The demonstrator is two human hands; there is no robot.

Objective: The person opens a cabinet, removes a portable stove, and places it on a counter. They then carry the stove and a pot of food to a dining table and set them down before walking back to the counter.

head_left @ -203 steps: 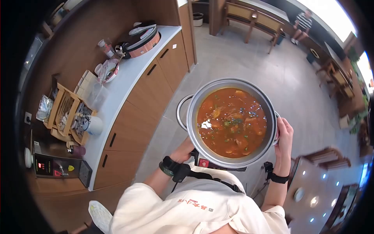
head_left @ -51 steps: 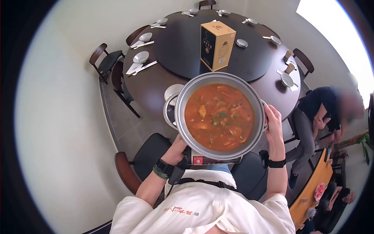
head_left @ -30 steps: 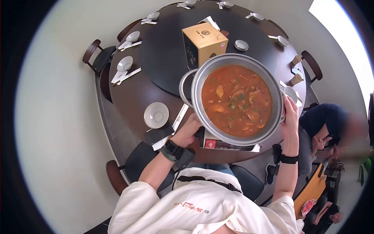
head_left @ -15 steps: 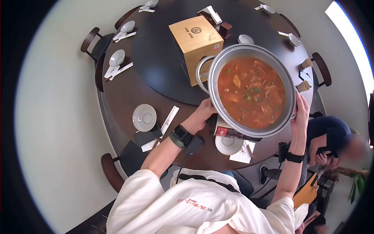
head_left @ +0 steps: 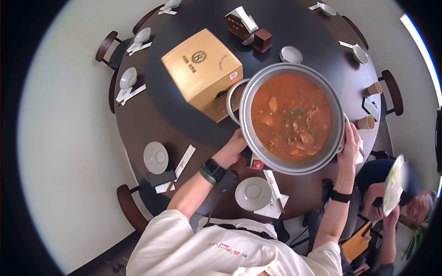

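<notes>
A wide metal pot (head_left: 245, 103) of red-orange soup (head_left: 290, 117) with meat pieces and chopped greens is held over the near side of a round dark table. My right hand (head_left: 349, 140) is closed around the pot's right handle. My left hand (head_left: 236, 143) grips the pot from its lower left, its fingertips hidden beneath it. The left loop handle (head_left: 234, 102) is free of my hand and close to a gold box (head_left: 200, 64). Under the pot's near edge, a small red-labelled item (head_left: 257, 164) shows partly.
A dark turntable (head_left: 179, 32) bears the box, a napkin holder (head_left: 241, 23) and a small dish (head_left: 291, 54). Place settings ring the table, including a near bowl (head_left: 253, 193). Paper cups (head_left: 366, 122) stand right. At right are a seated person and another person's hand (head_left: 391, 218) with a white plate (head_left: 394, 184).
The pot has shifted slightly toward me and left in view, still in both hands. The view of the table has shifted too. Another person's hand with a plate has appeared at right.
</notes>
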